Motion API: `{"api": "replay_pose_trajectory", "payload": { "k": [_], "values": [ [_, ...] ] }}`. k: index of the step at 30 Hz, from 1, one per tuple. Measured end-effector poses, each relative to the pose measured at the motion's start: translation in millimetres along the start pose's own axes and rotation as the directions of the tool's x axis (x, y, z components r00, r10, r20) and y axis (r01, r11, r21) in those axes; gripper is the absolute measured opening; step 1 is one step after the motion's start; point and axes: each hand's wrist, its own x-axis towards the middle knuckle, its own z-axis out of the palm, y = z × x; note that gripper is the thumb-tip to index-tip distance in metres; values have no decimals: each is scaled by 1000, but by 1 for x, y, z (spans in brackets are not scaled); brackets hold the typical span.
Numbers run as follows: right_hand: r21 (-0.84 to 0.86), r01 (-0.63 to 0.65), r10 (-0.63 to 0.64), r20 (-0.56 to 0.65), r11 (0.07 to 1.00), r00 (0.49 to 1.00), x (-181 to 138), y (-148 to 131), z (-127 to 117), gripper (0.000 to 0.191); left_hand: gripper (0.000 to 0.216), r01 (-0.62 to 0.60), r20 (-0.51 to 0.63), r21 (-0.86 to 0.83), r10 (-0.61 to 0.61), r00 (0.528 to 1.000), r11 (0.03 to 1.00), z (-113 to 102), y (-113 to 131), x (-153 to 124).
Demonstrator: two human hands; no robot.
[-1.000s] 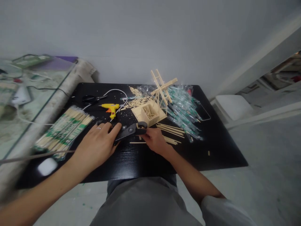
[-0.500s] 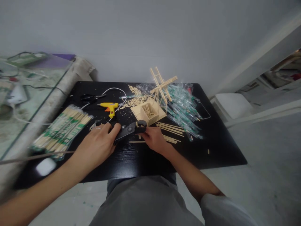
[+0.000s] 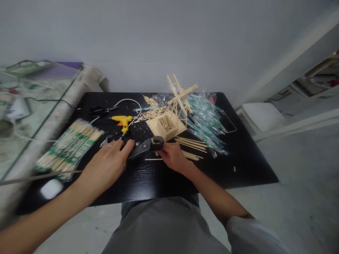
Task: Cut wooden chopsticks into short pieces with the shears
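Note:
My left hand (image 3: 111, 160) is closed round the handles of black cutters (image 3: 143, 146), whose hooked jaws point right. My right hand (image 3: 173, 155) is pinched right beside the jaws, on a thin wooden stick (image 3: 153, 141) that shows as a short pale bit in the jaw opening; most of it is hidden. Just beyond the jaws stands a wooden model (image 3: 152, 123): a flat base, an open box holding short sticks, and a crossed frame (image 3: 182, 94) of sticks rising behind. Loose sticks (image 3: 192, 143) lie to the right of my right hand.
A yellow glue gun (image 3: 123, 121) with a white cord lies left of the model, near black scissors (image 3: 102, 111). Packed chopsticks (image 3: 71, 146) and a white case (image 3: 51, 188) are at left. Cut stick bits (image 3: 152, 112) and green-printed plastic wrappers (image 3: 206, 120) cover the back.
The view has shifted very slightly. My hands and the cutters keep almost the same pose, the jaws still beside my right fingers.

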Motion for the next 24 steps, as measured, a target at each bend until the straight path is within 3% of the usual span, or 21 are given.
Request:
{"api": "replay_pose_trajectory", "payload": {
  "k": [14, 19, 24],
  "values": [
    [63, 16, -17, 18, 998, 1000, 0, 0, 2, 19, 33, 105, 231, -8, -101, 968, 994, -8, 2, 0],
    [48, 11, -11, 14, 999, 1000, 0, 0, 4, 19, 40, 89, 162, -2, -88, 983, 996, -5, -1, -1],
    [77, 66, -66, -1, 995, 998, 4, -8, -7, 21, 43, 89, -43, -69, -92, 995, 994, 4, -6, -5]
  ]
}}
